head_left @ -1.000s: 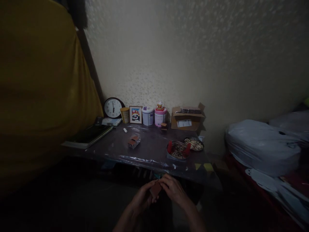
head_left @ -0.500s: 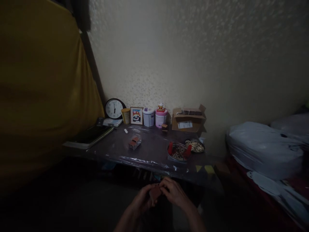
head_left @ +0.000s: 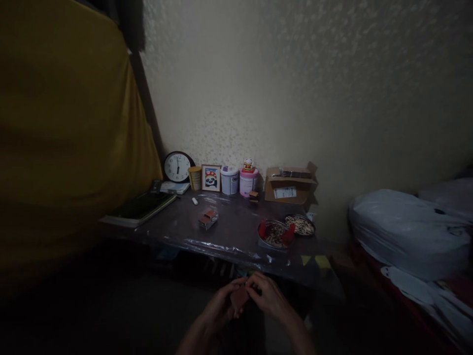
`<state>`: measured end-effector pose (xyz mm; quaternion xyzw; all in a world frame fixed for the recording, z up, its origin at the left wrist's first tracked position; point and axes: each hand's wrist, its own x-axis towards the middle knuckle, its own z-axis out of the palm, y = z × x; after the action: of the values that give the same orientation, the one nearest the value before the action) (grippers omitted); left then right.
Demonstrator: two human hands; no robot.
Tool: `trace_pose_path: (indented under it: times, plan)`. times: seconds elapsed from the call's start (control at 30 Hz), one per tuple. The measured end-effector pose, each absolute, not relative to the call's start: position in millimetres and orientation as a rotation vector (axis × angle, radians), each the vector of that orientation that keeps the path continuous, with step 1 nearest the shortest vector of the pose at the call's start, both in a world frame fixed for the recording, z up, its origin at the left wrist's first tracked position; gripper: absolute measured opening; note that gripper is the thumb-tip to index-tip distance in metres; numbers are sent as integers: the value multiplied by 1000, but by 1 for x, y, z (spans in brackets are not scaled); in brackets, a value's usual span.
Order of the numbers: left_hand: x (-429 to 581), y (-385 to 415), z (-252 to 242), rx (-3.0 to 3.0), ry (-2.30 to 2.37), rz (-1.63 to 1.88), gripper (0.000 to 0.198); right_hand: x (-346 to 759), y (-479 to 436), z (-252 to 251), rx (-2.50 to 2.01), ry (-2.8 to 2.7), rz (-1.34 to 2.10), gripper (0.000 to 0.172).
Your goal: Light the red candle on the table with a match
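In front of the table's near edge, low in the head view, my left hand (head_left: 219, 301) is closed around a small reddish-brown box (head_left: 240, 298) that looks like a matchbox. My right hand (head_left: 266, 295) has its fingers bent and pinched at the box's upper right edge. Dim light hides what lies between those fingertips. On the table (head_left: 229, 231), beyond the hands, similar brown boxes sit in a clear-wrapped pack (head_left: 208, 219). To the right, a round dish (head_left: 275, 234) holds small dark and pale bits with red pieces at its sides. Behind it a second dish (head_left: 300, 225) holds thin pale sticks.
Along the wall stand a clock (head_left: 178, 166), a yellow cup (head_left: 195, 178), a framed panda picture (head_left: 211, 178), a white tub (head_left: 229, 180), a pink tub (head_left: 249, 183) and a cardboard carton (head_left: 286, 190). A book (head_left: 140, 209) lies left; a white bag (head_left: 406, 227) bulges at right.
Both hands stay together on the small box, with only slight shifts of the fingers. The whole view has moved slightly, so everything sits a little further right and lower.
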<state>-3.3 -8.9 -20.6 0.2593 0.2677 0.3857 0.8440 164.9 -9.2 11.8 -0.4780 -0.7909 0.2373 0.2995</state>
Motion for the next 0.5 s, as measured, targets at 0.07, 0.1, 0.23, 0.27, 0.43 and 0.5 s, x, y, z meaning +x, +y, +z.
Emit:
trace_pose_path:
  times: [0.07, 0.1, 0.23, 0.27, 0.43, 0.5]
  plan:
    - [-3, -10, -18, 542, 575, 811, 34, 163, -10, 13, -1260, -2080, 629, 10]
    - [-4, -11, -17, 540, 583, 810, 34, 163, -10, 14, -1248, -2065, 634, 10]
    - [-4, -11, -15, 532, 603, 806, 35, 164, -7, 11, -1195, -1971, 693, 9]
    - [-5, -11, -16, 534, 602, 807, 36, 165, -6, 10, -1189, -1943, 717, 8]
    - [-5, -10, -19, 557, 599, 816, 36, 167, -2, 7, -1182, -1900, 769, 6]
    - [-4, -10, -19, 571, 610, 825, 35, 166, -3, 7, -1187, -1943, 736, 5]
